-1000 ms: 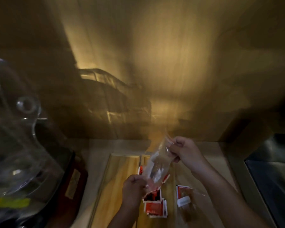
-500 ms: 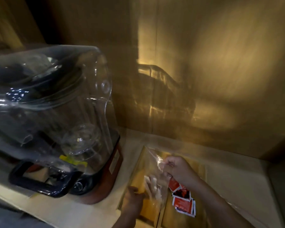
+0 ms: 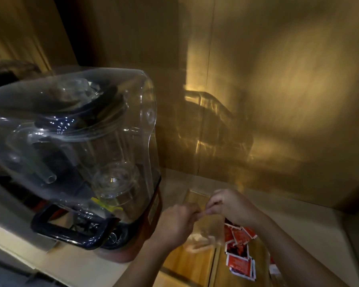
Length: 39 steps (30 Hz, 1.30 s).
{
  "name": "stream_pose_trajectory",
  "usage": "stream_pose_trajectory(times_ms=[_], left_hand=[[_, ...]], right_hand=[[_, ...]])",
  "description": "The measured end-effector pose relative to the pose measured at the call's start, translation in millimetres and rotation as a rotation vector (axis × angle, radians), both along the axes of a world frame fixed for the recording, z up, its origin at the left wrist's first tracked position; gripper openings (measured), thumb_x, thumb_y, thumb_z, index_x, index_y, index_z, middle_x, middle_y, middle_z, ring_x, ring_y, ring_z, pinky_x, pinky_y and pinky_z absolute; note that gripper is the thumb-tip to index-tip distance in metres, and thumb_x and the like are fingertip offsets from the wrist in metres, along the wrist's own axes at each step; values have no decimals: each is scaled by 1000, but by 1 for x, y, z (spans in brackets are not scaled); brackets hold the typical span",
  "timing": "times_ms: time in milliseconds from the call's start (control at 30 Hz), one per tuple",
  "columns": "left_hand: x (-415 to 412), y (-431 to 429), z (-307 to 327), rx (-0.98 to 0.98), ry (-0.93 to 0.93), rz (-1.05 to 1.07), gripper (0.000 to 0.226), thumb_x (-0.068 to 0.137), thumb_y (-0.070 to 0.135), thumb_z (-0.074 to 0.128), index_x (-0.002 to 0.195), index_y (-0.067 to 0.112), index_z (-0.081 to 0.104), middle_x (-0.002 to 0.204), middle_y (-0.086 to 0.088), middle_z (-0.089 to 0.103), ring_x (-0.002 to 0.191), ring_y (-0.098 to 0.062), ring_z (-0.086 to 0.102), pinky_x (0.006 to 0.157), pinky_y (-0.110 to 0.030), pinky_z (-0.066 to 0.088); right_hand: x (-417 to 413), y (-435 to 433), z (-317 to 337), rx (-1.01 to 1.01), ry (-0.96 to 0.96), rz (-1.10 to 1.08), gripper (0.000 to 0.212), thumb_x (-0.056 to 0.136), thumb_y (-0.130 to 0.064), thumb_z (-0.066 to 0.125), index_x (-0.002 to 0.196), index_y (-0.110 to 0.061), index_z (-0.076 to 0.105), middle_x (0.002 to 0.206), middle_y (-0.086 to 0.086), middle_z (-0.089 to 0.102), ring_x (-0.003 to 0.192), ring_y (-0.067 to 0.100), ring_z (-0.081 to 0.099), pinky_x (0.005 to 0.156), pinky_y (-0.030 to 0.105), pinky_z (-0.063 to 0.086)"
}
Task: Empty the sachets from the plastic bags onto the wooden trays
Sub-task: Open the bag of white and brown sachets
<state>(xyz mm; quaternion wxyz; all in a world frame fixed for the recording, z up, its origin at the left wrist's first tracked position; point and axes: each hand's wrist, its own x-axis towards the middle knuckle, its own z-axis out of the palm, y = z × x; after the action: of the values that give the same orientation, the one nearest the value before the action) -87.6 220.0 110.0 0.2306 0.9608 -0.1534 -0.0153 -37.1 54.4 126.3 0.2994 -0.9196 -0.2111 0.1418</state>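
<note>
Both of my hands pinch the top edge of a clear plastic bag [image 3: 203,235] that hangs over the wooden trays. My left hand [image 3: 174,224] grips the bag's left side and my right hand [image 3: 230,206] grips its right side, fingertips almost touching. The bag looks limp, with pale contents low inside it; what they are is blurred. Several red and white sachets [image 3: 238,249] lie in a loose pile on the right wooden tray [image 3: 220,272]. The left wooden tray [image 3: 187,264] shows bare wood beneath the bag.
A large blender [image 3: 75,162] with a clear sound cover and a dark handle stands on the counter just left of the trays. A wood-panelled wall [image 3: 257,100] rises behind. Pale counter [image 3: 311,228] stretches to the right of the trays.
The view has swung left and up, bringing the blender into sight. My hands have come together on the bag's top edge; before, the right hand held it high and the left hand held it low.
</note>
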Motion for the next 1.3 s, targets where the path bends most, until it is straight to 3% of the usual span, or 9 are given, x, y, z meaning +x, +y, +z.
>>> stream_pose_trajectory(times_ms=[133,200,267,367,500,633,867,1100,1300], left_hand=[[0,1,11,-347,476,215,16,89,8,49,88,4,64,71,-5,65,61,-15,62,57,-25,52],[-1,5,16,-558,755,276,16,87,-2,47,84,2,63,65,-8,62,53,-14,59,51,-21,50],[-1,10,14,-716,858,345,16,89,0,49,84,0,65,65,-10,64,52,-13,62,52,-21,55],[-2,14,5,-906,835,499,17,90,3,53,79,1,67,61,-9,65,48,-11,62,48,-20,54],[-6,11,-2,-1019,773,590,11,88,10,59,80,7,67,60,-3,64,52,-10,60,47,-21,51],[-5,6,-12,-1031,744,549,9,84,17,64,76,12,63,60,-2,60,60,-12,58,56,-26,50],[0,6,-20,-1107,916,403,22,71,30,74,57,22,59,57,4,59,55,-6,53,54,-21,42],[-2,0,-21,-974,806,230,20,87,16,61,67,15,59,52,6,55,52,-5,53,51,-20,47],[-2,-8,-20,-914,640,205,19,88,4,55,69,9,59,51,8,54,51,-4,52,46,-19,45]], right_hand=[[-4,11,-5,-27,-53,-103,16,71,-34,73,76,-19,70,74,-11,50,81,10,54,75,30,42],[-4,16,-8,-38,-77,-117,21,76,-32,69,89,-15,69,88,-7,53,92,16,57,82,31,41],[-8,18,-10,-7,-120,-176,28,82,-31,63,105,-15,65,102,-1,56,103,19,55,89,33,42],[-15,19,-14,133,-98,-313,22,86,-26,59,103,-13,64,95,0,59,94,16,57,78,28,44],[-27,23,-25,351,189,-298,15,82,-26,65,67,-23,62,61,-5,57,59,8,55,62,29,44],[-40,31,-32,464,362,-296,15,80,-31,67,68,-24,61,64,-1,60,59,8,60,55,23,46],[-46,24,-33,482,395,-269,10,79,-21,69,76,-16,61,64,0,62,57,7,60,51,18,47],[-49,13,-31,303,348,-274,13,81,-16,59,77,-5,64,64,16,66,50,14,62,50,26,46],[-47,14,-28,288,306,-310,26,76,-11,59,55,-23,51,49,-6,55,45,6,54,48,22,39]])
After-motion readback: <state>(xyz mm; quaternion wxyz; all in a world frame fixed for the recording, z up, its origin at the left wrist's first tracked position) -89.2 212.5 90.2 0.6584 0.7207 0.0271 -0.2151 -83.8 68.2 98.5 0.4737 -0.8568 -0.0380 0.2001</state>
